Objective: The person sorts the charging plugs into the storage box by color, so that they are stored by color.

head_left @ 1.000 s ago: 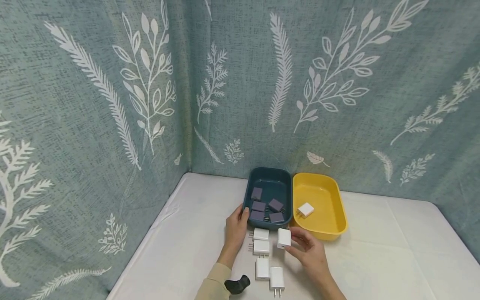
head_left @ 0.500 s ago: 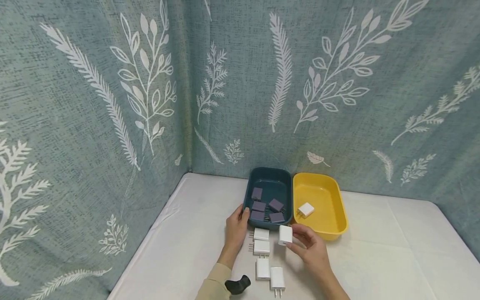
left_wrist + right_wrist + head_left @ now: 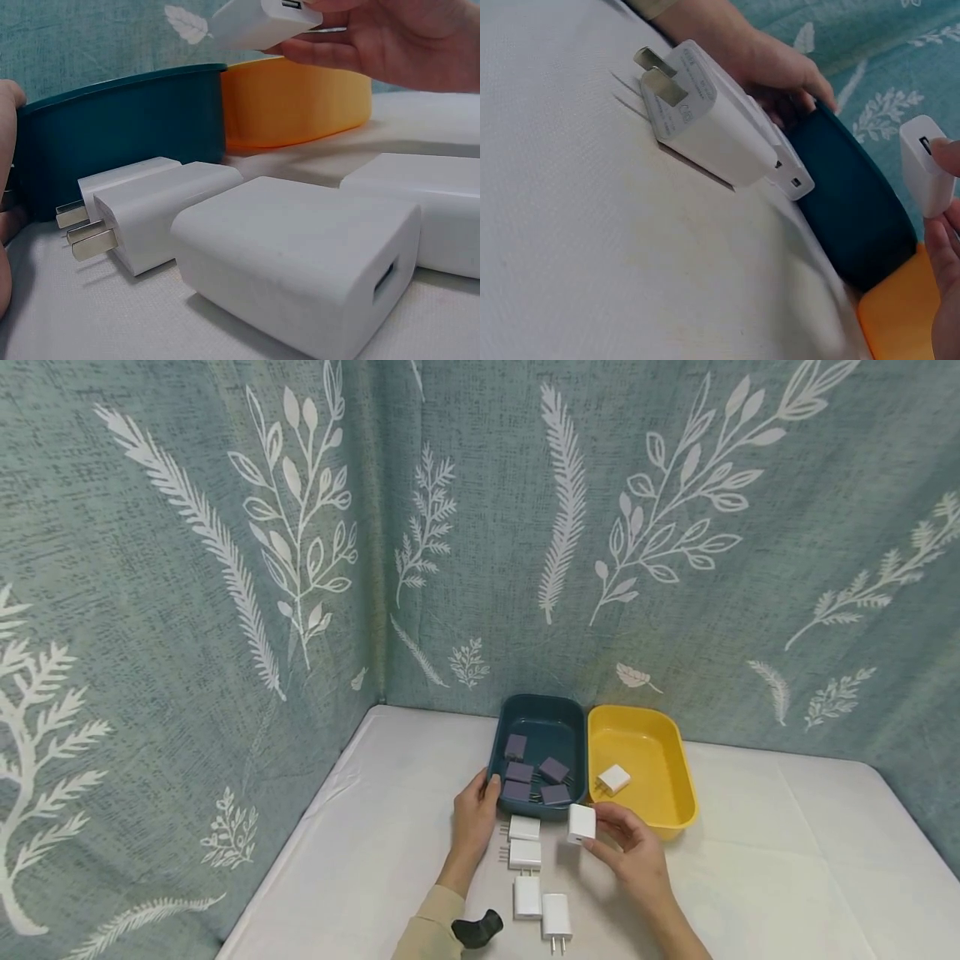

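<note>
My right hand (image 3: 639,853) pinches a white plug charger (image 3: 581,824) between thumb and fingers, held above the table near the front of the yellow bin (image 3: 660,752). Its USB port shows in the right wrist view. At the left, my left hand (image 3: 472,818) grips the front left side of the dark teal bin (image 3: 546,735), thumb at the rim. Several dark purple chargers (image 3: 554,769) lie in that bin. One white charger (image 3: 614,778) lies in the yellow one. More white chargers, among them a front one (image 3: 556,916), lie on the table between my forearms.
The two bins stand side by side at the back of the white-covered table (image 3: 787,860). Behind them hangs a green-blue patterned curtain (image 3: 480,527). A black curved piece (image 3: 477,930) sits by the left sleeve (image 3: 433,927).
My right hand has moved slightly right and away from me with the white charger, toward the yellow bin. The left hand keeps its place on the teal bin.
</note>
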`<state>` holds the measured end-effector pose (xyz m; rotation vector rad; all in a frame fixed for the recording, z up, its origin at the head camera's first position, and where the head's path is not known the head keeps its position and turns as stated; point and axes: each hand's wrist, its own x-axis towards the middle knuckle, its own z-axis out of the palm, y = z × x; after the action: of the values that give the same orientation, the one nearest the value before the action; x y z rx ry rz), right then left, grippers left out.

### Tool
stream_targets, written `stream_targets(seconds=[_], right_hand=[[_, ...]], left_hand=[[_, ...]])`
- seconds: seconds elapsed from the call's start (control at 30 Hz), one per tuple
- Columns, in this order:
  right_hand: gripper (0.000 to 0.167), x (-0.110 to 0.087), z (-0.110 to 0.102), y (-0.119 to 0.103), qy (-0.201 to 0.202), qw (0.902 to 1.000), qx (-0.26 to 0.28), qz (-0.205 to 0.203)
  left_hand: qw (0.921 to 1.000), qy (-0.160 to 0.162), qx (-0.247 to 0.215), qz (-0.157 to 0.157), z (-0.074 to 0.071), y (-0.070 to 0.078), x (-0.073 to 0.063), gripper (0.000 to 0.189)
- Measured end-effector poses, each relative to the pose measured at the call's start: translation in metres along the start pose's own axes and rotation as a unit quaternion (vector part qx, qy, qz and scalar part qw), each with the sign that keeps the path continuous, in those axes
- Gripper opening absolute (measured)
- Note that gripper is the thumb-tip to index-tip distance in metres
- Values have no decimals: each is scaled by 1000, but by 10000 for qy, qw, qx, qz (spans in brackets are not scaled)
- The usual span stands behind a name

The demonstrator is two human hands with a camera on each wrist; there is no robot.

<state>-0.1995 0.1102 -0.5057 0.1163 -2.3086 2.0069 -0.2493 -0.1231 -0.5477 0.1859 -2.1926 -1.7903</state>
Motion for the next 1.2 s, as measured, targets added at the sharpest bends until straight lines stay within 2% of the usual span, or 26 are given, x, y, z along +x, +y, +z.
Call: stream_targets(seconds=[0.23, 1.0, 1.2], right_hand=[[51, 1, -4, -1, 39, 10000, -51, -18], [52, 4, -14, -1, 316, 9994, 121, -63], [51, 7, -20, -2, 414, 9991, -5, -54]], left_hand=[[10000, -2, 37, 77, 0, -3, 0, 48], [10000, 1, 51, 51, 1, -2, 0, 48], [10000, 17, 60, 32, 1, -1, 0, 48]])
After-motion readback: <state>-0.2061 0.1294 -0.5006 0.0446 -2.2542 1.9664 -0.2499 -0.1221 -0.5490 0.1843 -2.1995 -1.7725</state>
